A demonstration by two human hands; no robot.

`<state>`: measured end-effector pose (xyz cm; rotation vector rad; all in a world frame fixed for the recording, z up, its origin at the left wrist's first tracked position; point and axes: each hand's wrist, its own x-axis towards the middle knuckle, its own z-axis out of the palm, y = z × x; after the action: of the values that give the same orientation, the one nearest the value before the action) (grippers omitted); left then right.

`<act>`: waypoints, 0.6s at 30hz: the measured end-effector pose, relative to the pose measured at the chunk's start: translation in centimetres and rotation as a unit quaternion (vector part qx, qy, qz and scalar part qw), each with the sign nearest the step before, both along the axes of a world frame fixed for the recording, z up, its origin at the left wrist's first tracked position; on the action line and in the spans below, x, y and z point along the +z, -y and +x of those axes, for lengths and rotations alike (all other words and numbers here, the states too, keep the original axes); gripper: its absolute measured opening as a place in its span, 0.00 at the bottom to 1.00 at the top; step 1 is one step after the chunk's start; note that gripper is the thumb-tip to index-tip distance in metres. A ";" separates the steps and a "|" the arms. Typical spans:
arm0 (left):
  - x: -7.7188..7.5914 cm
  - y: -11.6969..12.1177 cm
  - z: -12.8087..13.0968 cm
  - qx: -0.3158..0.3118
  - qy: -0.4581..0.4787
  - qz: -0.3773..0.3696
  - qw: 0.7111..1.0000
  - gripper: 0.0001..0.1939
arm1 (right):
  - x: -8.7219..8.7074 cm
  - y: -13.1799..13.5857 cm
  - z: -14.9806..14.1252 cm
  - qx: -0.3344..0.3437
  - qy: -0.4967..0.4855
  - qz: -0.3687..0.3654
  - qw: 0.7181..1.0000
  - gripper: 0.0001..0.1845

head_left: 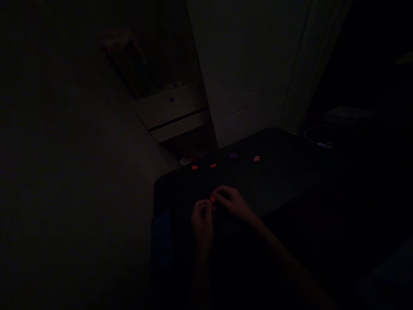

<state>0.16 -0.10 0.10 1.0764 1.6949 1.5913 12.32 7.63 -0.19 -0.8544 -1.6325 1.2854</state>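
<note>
Really dark in here, but the right hand's [232,203] grip is pretty narrow, thumb and finger pinched together on a tiny glowing orange piece [212,199]. The left hand [202,215] is right up against it from the other side, with thumb and forefinger curved into a loop and their tips close together just beside that same bit. Honestly can't tell if the left grip is pinching it too or only touching, too dim down there. So the piece sits between the two sets of fingertips, over the dark counter [264,183], and I can't tell if it's lifted or resting on the top. Past the hands, near the far edge, there's a loose row of small stuff: an orange-red lump [194,167] on the left, a short orange bar [213,165] next to it, then a dark purple block [233,156], and a pinkish roundish piece [256,159] on the right. Something flat and blue [161,237] is at the counter's left end. Further out there's a pale door [251,64] behind the counter, a drawer unit [177,105] with a round knob to its left, and a white cable [311,129] curling off to the right.
</note>
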 end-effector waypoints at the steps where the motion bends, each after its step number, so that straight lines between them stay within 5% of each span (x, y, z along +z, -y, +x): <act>1: 0.0 0.0 0.0 0.001 -0.001 0.000 1.000 0.14 | 0.1 0.0 0.0 -0.001 0.000 -0.001 1.000 0.08; 18: -0.5 -0.2 -0.3 0.000 -0.011 -0.003 1.000 0.15 | 0.0 0.0 -0.2 -0.003 0.000 0.007 1.000 0.08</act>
<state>-0.18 0.06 -0.40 1.0949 1.7117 1.5792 12.08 7.63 -0.16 -0.8516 -1.6360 1.2677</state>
